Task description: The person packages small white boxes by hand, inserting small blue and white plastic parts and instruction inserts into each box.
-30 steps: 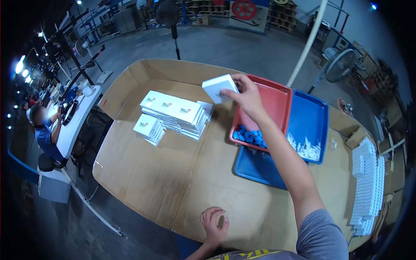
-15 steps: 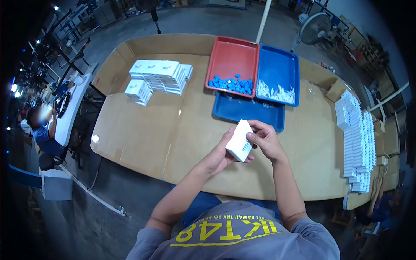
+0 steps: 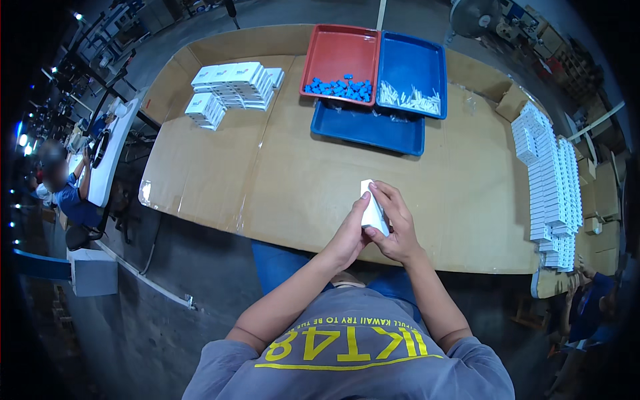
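A small white box (image 3: pixel 374 212) is held upright between my two hands above the near middle of the cardboard-covered table (image 3: pixel 300 180). My left hand (image 3: pixel 351 233) grips it along its left side, the thumb lying up its face. On the other side my right hand (image 3: pixel 396 225) is wrapped round it, fingers over the top right edge and thumb low on the front. Beyond my hands lies a blue tray (image 3: pixel 367 130), partly under a red tray (image 3: pixel 343 57) with small blue pieces (image 3: pixel 340 90) and another blue tray (image 3: pixel 413 63) with thin white sticks (image 3: pixel 410 99).
White boxes (image 3: pixel 233 87) are stacked at the far left of the table. A long, taller stack of white boxes (image 3: pixel 550 193) stands at the right edge. One person (image 3: pixel 70 187) sits at a white table on the left; another person (image 3: pixel 593 303) is at the lower right.
The white box has been turned more on edge, and my right hand has closed round its side. The table and trays appear higher in the picture as the view has shifted.
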A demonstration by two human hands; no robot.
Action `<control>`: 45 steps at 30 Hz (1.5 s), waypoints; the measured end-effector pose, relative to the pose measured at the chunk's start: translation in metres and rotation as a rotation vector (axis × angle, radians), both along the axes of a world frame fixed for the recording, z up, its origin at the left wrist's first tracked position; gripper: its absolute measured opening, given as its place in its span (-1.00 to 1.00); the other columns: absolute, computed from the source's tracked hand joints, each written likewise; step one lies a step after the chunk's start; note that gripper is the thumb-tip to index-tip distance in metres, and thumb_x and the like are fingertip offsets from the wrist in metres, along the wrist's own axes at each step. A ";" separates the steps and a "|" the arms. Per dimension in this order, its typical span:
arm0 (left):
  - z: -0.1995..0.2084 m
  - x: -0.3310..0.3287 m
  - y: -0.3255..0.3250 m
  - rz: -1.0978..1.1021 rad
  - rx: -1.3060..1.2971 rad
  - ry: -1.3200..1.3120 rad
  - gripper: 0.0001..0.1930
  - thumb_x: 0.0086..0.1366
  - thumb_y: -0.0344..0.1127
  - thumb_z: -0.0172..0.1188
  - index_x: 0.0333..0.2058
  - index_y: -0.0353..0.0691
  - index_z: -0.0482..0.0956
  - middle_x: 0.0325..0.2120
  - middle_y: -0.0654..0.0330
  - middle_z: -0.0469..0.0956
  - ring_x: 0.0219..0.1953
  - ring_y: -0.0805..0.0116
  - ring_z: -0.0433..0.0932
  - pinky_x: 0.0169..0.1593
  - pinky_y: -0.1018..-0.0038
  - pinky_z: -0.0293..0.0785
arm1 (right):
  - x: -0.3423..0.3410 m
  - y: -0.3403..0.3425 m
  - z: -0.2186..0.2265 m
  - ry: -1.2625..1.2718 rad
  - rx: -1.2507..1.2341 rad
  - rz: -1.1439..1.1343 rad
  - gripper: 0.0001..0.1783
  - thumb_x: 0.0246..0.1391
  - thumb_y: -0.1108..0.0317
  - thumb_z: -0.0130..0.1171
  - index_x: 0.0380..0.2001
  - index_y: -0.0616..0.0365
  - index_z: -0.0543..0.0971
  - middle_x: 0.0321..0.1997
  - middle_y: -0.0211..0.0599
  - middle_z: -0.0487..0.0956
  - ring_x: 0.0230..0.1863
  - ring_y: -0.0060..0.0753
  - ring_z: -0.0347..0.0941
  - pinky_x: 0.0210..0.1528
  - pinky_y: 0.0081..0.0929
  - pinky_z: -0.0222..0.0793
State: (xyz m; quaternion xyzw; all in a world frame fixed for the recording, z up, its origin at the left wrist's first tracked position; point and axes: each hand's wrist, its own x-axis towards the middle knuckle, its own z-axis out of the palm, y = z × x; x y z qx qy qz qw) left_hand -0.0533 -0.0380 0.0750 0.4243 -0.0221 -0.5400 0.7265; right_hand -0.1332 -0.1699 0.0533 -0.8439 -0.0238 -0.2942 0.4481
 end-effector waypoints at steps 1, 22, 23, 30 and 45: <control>0.002 -0.005 0.001 0.000 0.012 0.004 -0.36 0.55 0.27 -0.12 0.29 -0.13 0.33 0.03 0.17 0.55 0.08 0.37 0.59 0.15 0.38 0.55 | -0.003 0.002 -0.005 0.004 0.012 0.000 -0.16 0.19 -0.07 0.34 0.39 0.22 0.41 0.32 0.18 0.41 0.29 0.14 0.45 0.28 -0.17 0.40; -0.030 -0.020 0.023 0.127 -0.007 -0.127 -0.42 0.59 0.22 -0.12 0.23 -0.17 0.37 -0.05 0.21 0.52 -0.02 0.47 0.57 0.03 0.47 0.55 | 0.000 0.043 -0.039 -0.164 -0.038 -0.108 -0.18 0.46 -0.21 -0.10 0.29 0.45 0.45 0.27 0.35 0.47 0.24 0.31 0.49 0.25 -0.08 0.43; -0.032 -0.019 0.021 0.125 0.006 -0.124 -0.43 0.59 0.21 -0.12 0.21 -0.17 0.38 -0.06 0.21 0.52 -0.03 0.47 0.57 0.01 0.48 0.55 | 0.001 0.042 -0.040 -0.160 -0.038 -0.107 -0.18 0.46 -0.21 -0.10 0.29 0.45 0.45 0.27 0.35 0.47 0.24 0.31 0.49 0.25 -0.08 0.43; -0.048 -0.016 0.020 0.159 0.035 -0.165 -0.45 0.59 0.21 -0.10 0.17 -0.17 0.40 -0.09 0.22 0.53 -0.06 0.48 0.57 -0.05 0.49 0.56 | 0.005 0.044 -0.049 -0.149 -0.029 -0.102 -0.18 0.51 -0.18 -0.23 0.29 0.49 0.44 0.27 0.41 0.46 0.27 0.36 0.47 0.28 -0.04 0.42; -0.038 -0.013 0.022 0.151 0.058 -0.178 -0.45 0.58 0.19 -0.10 0.16 -0.20 0.42 -0.15 0.25 0.54 -0.18 0.49 0.58 -0.18 0.53 0.57 | 0.012 0.052 -0.056 -0.181 -0.022 -0.145 -0.14 0.53 -0.20 -0.35 0.26 0.53 0.44 0.24 0.43 0.48 0.25 0.37 0.49 0.26 -0.03 0.44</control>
